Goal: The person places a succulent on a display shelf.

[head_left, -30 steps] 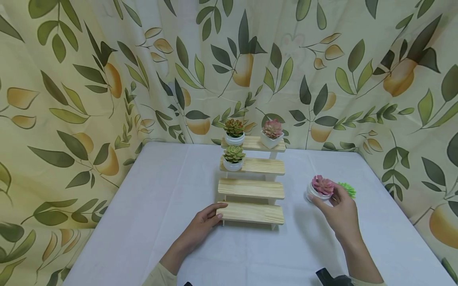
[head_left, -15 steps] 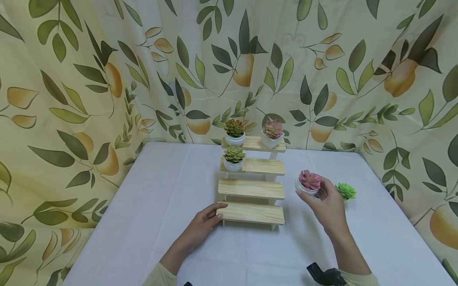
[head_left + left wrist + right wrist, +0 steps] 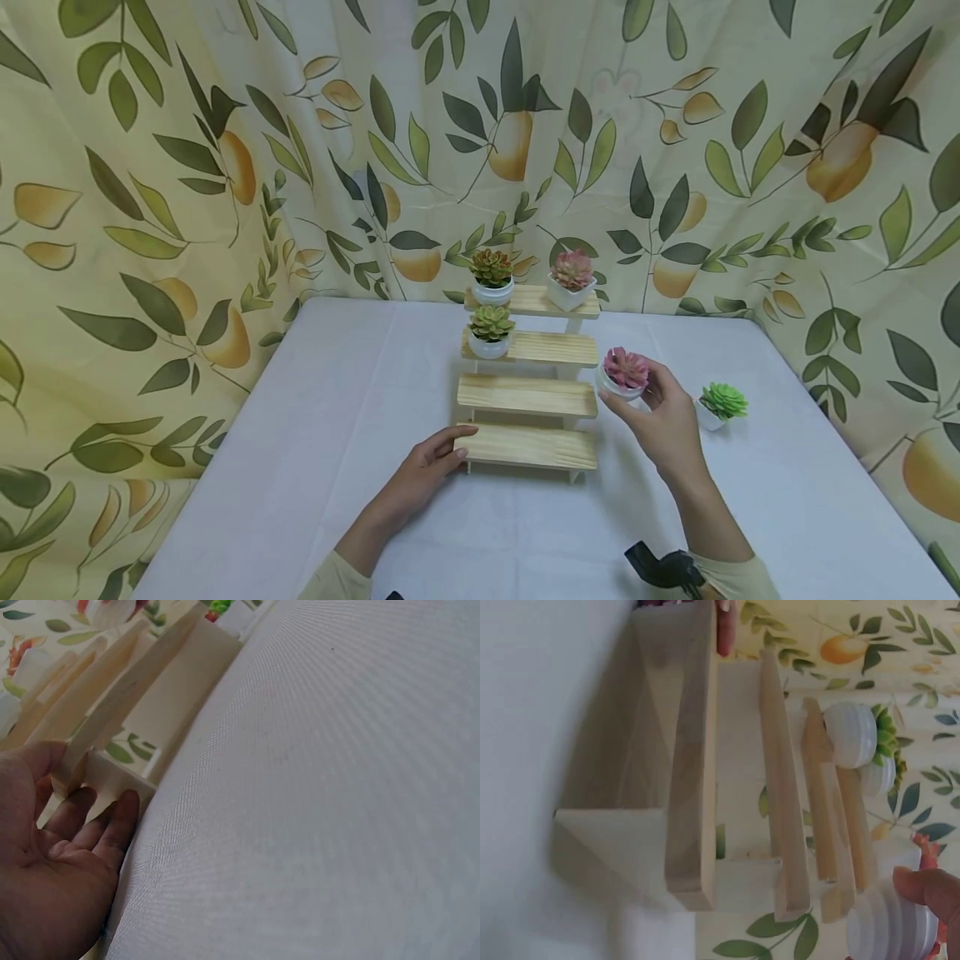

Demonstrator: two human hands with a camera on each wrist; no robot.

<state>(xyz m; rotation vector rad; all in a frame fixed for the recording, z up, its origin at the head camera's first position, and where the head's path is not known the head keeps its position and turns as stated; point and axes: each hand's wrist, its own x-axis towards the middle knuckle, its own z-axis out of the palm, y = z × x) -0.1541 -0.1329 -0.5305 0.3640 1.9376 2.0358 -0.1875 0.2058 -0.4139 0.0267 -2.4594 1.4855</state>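
Note:
My right hand (image 3: 663,421) pinches a white ribbed pot with a pink artificial succulent (image 3: 626,367), thumb on the near side. It is raised beside the right end of the third step up of a wooden tiered display stand (image 3: 525,444). In the right wrist view the pot (image 3: 889,922) shows at the lower right with my thumb (image 3: 922,889) on it. My left hand (image 3: 427,467) grips the left end of the stand's lowest step, the thumb and fingers around the plank's end in the left wrist view.
Two potted succulents, one reddish-green (image 3: 492,271) and one pink (image 3: 572,275), stand on the top step. A green one (image 3: 490,327) sits on the step below, at left. A bright green succulent (image 3: 723,402) in a white pot stands on the white tablecloth (image 3: 300,400) at right.
My right hand has carried the pink succulent leftward toward the stand, uncovering the bright green succulent behind it. The left hand has stayed on the lowest step.

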